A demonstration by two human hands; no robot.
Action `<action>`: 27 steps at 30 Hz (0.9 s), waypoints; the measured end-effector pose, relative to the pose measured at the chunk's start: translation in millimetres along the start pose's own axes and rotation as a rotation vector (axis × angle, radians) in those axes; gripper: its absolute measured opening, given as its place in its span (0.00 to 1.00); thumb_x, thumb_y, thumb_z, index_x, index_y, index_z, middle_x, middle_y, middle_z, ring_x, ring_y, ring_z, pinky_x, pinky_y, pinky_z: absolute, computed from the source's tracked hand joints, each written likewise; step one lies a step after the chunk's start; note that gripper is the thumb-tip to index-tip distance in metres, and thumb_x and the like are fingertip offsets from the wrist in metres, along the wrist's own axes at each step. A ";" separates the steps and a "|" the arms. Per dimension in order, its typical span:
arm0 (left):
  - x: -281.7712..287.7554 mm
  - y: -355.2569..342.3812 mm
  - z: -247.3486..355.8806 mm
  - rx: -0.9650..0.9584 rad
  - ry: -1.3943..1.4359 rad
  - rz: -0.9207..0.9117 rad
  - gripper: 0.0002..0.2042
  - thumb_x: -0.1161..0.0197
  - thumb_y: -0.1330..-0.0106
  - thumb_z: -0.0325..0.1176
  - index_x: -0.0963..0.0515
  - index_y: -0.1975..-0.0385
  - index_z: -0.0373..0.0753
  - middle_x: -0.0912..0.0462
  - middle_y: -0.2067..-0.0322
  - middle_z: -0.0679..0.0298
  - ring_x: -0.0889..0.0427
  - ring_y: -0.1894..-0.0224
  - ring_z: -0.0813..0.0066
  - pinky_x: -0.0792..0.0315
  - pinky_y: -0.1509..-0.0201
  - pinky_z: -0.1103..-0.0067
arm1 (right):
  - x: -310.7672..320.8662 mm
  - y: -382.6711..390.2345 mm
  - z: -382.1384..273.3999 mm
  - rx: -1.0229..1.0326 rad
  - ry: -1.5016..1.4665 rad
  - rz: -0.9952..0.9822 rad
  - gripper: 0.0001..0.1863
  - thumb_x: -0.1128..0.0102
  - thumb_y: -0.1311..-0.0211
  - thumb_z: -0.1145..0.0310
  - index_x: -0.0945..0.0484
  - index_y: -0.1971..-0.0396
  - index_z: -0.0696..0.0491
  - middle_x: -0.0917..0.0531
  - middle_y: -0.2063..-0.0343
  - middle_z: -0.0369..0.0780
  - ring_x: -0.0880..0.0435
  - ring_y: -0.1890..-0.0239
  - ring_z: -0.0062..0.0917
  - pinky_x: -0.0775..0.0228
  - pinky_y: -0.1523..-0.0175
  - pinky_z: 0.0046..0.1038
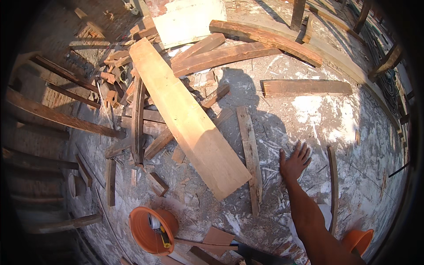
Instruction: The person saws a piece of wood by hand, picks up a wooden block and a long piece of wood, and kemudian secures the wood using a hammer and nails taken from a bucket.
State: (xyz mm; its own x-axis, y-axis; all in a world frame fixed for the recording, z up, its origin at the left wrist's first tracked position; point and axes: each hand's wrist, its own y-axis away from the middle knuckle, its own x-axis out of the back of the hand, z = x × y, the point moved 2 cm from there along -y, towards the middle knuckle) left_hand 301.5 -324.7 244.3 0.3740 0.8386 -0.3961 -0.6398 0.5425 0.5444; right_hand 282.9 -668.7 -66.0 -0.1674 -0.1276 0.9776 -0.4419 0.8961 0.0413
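Right hand (295,165) splayed wide, palm down, empty, forearm (308,216) outstretched near a narrow plank (251,163); left hand unseen, state unclear.

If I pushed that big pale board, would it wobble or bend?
The board looks straight along its length, so it would probably stay stiff. It seems to lie over jumbled scraps, so it might rock. Being long and wide, it's likely heavy.

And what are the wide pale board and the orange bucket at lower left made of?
Wide pale board: probably wood, bare and smooth-looking, judging by its tan colour and sawn-looking edges. Orange bucket: likely plastic, fairly smooth, given the uniform colour and moulded-looking rim.
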 end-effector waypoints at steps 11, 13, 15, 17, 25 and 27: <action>-63.5 -164.2 92.6 -0.011 -0.149 -0.171 0.42 0.24 0.40 0.50 0.35 0.29 0.37 0.22 0.43 0.50 0.22 0.41 0.62 0.24 0.43 0.68 | 3.8 -11.8 3.9 0.043 -0.006 -0.045 0.49 0.42 0.33 0.39 0.47 0.24 0.58 0.49 0.23 0.56 0.59 0.20 0.56 0.71 0.23 0.63; -73.1 -188.1 107.7 -0.028 -0.191 -0.227 0.43 0.23 0.40 0.49 0.36 0.28 0.37 0.22 0.42 0.50 0.21 0.41 0.62 0.23 0.43 0.68 | 5.2 -12.4 6.5 0.041 -0.001 -0.055 0.49 0.42 0.33 0.40 0.47 0.24 0.58 0.50 0.23 0.57 0.59 0.20 0.56 0.71 0.23 0.63; -81.5 -218.1 124.9 -0.080 -0.259 -0.284 0.44 0.22 0.40 0.48 0.36 0.28 0.37 0.22 0.42 0.49 0.21 0.40 0.62 0.23 0.43 0.68 | 10.9 -16.1 6.7 0.029 0.011 -0.073 0.50 0.43 0.34 0.37 0.44 0.26 0.61 0.48 0.24 0.57 0.58 0.21 0.56 0.73 0.22 0.62; -80.0 -275.0 149.9 -0.277 -0.508 -0.208 0.45 0.22 0.40 0.48 0.37 0.27 0.37 0.22 0.41 0.48 0.21 0.40 0.62 0.23 0.43 0.69 | 7.9 -15.5 6.1 0.047 -0.002 -0.051 0.51 0.43 0.34 0.37 0.44 0.26 0.61 0.48 0.24 0.58 0.58 0.21 0.56 0.72 0.22 0.64; 59.5 -511.7 218.1 -0.301 -2.230 0.485 0.62 0.16 0.54 0.43 0.54 0.20 0.51 0.48 0.23 0.53 0.46 0.22 0.52 0.46 0.20 0.55 | 7.8 -15.8 2.3 0.048 -0.012 -0.089 0.52 0.39 0.37 0.36 0.46 0.26 0.60 0.47 0.26 0.60 0.57 0.22 0.59 0.71 0.24 0.66; 72.4 -525.4 221.5 -0.306 -2.198 0.537 0.59 0.16 0.54 0.43 0.49 0.21 0.50 0.41 0.26 0.53 0.39 0.25 0.53 0.42 0.23 0.55 | 11.4 -16.6 2.7 0.047 -0.007 -0.098 0.53 0.39 0.37 0.36 0.47 0.26 0.60 0.48 0.26 0.60 0.58 0.22 0.59 0.71 0.24 0.66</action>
State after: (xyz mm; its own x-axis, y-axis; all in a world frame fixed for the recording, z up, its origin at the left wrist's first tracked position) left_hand 813.4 -538.0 93.4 -0.0296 -0.2771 0.9604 -0.8686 0.4827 0.1125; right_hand 285.9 -686.2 -56.1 -0.1278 -0.2169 0.9678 -0.4971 0.8584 0.1267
